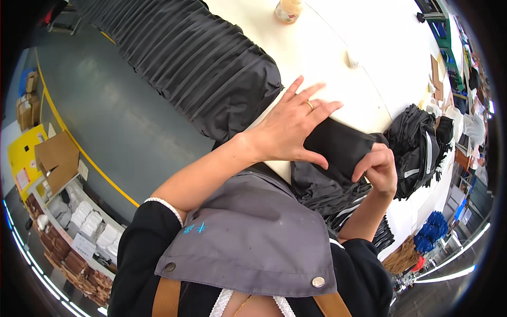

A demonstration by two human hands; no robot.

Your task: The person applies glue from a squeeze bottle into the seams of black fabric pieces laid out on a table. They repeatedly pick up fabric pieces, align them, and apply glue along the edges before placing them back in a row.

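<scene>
A folded piece of smooth black fabric [338, 145] lies between my hands at the near edge of the table. My left hand [289, 124] rests by its left end, fingers spread and stretched out, with a ring on one finger. At the right end, the bent fingers of my right hand [381, 168] pinch the fabric's edge. More dark cloth [317, 185] lies bunched beneath, close to my grey apron [253, 232]. Along the left side of the table runs a long row of overlapping black fabric pieces [185, 66], its near end beside my left hand.
The white table [364, 31] holds a jar with pale contents [288, 10] and a small white object [353, 59]. Right of my right hand sits a heap of black pieces [414, 145]. Blue bundles [431, 231] lie farther right. A cardboard box [58, 156] stands at left beyond the grey floor [100, 95].
</scene>
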